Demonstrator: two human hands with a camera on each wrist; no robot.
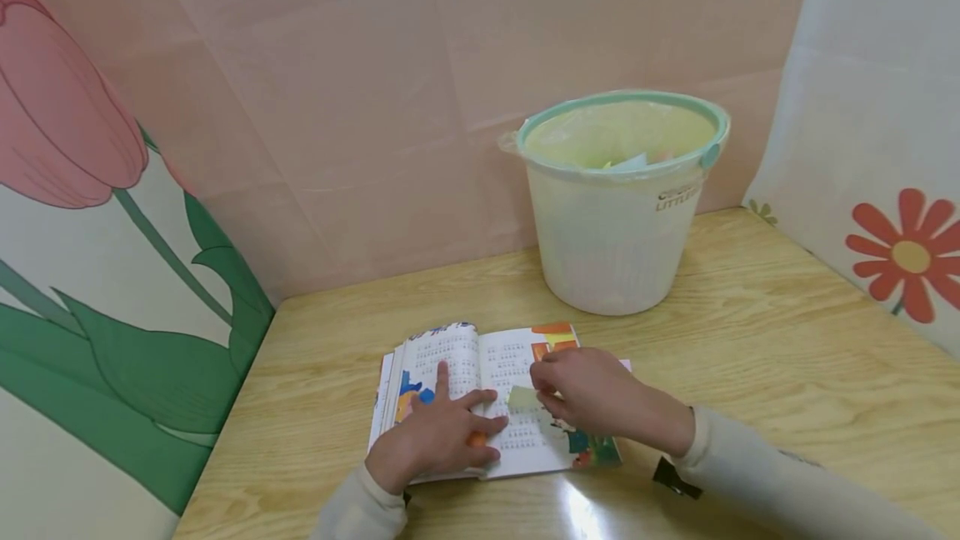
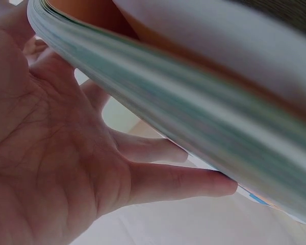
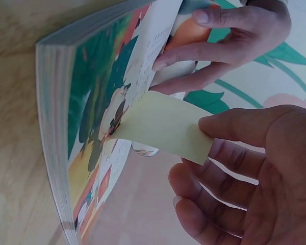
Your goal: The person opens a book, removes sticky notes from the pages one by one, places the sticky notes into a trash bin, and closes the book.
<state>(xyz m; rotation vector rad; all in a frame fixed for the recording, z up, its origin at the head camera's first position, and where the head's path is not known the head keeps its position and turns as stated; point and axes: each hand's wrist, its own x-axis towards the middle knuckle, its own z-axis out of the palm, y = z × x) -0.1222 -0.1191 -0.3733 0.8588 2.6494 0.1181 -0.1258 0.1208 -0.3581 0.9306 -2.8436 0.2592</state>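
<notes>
An illustrated book [image 1: 517, 457] lies spread on the wooden table, with text and colourful pictures on both pages. My left hand [image 1: 442, 436] rests across its left page and the fold, fingers straight and spread; the left wrist view shows the palm beside the thick page edges [image 2: 143, 87]. My right hand [image 1: 588, 390] is over the right page. Between thumb and fingers it pinches one end of a pale yellow sticky note [image 3: 163, 125]. The note's other end meets the printed page in the right wrist view.
A translucent white bucket [image 1: 611, 240] with a mint rim and a plastic liner stands behind the book, to the right. Paper scraps [image 1: 630, 162] show inside it. A pink wall covering [image 1: 360, 107] rises along the table's back edge.
</notes>
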